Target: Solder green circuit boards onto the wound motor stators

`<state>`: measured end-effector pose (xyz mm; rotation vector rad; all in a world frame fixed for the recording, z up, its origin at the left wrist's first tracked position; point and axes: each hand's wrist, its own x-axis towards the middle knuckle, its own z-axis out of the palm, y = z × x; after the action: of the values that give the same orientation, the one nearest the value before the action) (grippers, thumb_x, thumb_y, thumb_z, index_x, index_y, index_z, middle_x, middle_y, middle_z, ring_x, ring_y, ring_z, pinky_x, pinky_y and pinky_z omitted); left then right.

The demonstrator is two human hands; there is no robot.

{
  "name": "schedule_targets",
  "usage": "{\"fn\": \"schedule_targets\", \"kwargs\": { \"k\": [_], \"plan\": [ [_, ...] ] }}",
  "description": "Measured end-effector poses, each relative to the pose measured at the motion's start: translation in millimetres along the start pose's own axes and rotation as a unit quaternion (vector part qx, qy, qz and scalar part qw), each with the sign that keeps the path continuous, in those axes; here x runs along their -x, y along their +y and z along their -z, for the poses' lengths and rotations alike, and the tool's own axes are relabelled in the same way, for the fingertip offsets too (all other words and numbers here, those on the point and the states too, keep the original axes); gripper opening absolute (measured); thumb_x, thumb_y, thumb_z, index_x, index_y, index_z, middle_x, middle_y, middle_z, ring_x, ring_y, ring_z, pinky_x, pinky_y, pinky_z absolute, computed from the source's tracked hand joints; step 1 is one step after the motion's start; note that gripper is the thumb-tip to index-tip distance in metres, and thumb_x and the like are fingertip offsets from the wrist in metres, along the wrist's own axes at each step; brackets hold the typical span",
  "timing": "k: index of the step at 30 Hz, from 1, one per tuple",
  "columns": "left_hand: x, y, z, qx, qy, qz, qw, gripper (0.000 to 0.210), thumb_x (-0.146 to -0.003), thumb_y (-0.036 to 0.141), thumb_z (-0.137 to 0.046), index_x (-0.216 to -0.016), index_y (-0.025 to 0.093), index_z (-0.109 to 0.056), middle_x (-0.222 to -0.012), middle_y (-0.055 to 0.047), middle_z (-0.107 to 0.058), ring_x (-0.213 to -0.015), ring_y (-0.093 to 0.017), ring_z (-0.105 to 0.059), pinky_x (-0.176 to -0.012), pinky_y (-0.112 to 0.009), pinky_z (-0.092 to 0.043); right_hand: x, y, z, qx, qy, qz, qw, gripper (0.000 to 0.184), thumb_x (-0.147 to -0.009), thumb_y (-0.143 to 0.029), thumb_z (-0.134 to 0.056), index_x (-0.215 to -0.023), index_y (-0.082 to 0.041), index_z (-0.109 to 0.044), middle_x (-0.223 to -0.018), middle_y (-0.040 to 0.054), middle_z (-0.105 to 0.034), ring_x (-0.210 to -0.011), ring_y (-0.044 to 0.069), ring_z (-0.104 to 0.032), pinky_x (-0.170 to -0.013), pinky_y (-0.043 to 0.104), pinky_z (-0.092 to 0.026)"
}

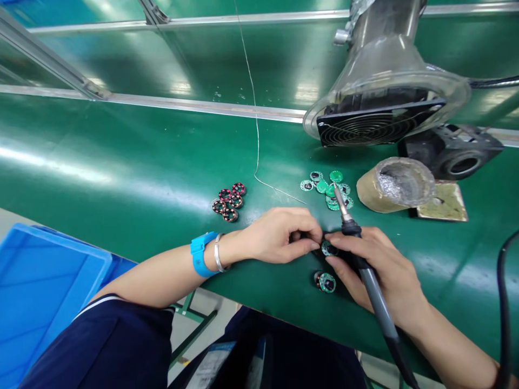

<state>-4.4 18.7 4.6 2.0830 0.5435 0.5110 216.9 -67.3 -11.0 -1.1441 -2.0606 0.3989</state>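
A soldering iron (375, 297) with a grey and black handle rests in my right hand (393, 270), its metal tip pointing up and away over the bench. Between that hand's thumb and forefinger sits a small round green circuit board (329, 248). My left hand (279, 235) is closed in a pinch at the board's left edge; what its fingertips hold is hidden. Just below lies a copper-wound ring coil with a round board on it (325, 282). Beyond my hands is a loose pile of round green boards (332, 202). Several ring coils (230, 201) cluster to the left.
A thin solder wire (258, 146) hangs down to the green bench (162, 162), its end near my left hand. At right stand a fume extractor hood with fan (365, 127), a tan cup (375, 189), an iron stand (458, 154) and a cable (503, 302). A blue crate (52, 292) is lower left.
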Motion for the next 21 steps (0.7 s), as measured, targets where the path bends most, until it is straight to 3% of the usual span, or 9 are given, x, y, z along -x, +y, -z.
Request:
{"fn": "schedule_targets", "kwargs": {
  "k": [7, 15, 21],
  "plan": [
    [-1.5, -0.2, -1.4, 0.038, -0.028, 0.027, 0.999, 0.009, -0.088, 0.02, -0.063, -0.088, 0.013, -0.069, -0.08, 0.0, -0.062, -0.064, -0.006, -0.054, -0.061, -0.018, -0.044, -4.5, 0.2, -2.4, 0.011, 0.001, 0.014, 1.0, 0.049, -0.078, -0.007, -0.071, -0.123, -0.021, -0.057, -0.11, 0.0064, -0.071, -0.096, 0.019, -0.064, -0.083, 0.035, -0.056],
    [-2.4, 0.4, -6.1, 0.053, -0.011, 0.057, 0.997, 0.006, -0.087, 0.019, -0.062, -0.088, 0.014, -0.066, -0.08, 0.0, -0.06, -0.062, -0.006, -0.053, -0.058, -0.017, -0.044, -5.0, -4.6, -1.9, -0.023, 0.053, 0.055, 0.997, 0.052, -0.074, 0.002, -0.07, -0.121, -0.02, -0.059, -0.111, 0.0082, -0.071, -0.097, 0.019, -0.068, -0.086, 0.037, -0.056],
    [-1.8, -0.1, -5.6, 0.026, -0.007, 0.053, 0.998, 0.005, -0.085, 0.015, -0.059, -0.088, 0.015, -0.064, -0.081, 0.0, -0.06, -0.063, -0.007, -0.052, -0.059, -0.018, -0.044, 2.7, -3.8, -3.6, 0.002, 0.052, 0.068, 0.996, 0.055, -0.074, 0.004, -0.069, -0.123, -0.019, -0.06, -0.11, 0.0081, -0.072, -0.092, 0.018, -0.069, -0.086, 0.039, -0.056]
  ]
}}
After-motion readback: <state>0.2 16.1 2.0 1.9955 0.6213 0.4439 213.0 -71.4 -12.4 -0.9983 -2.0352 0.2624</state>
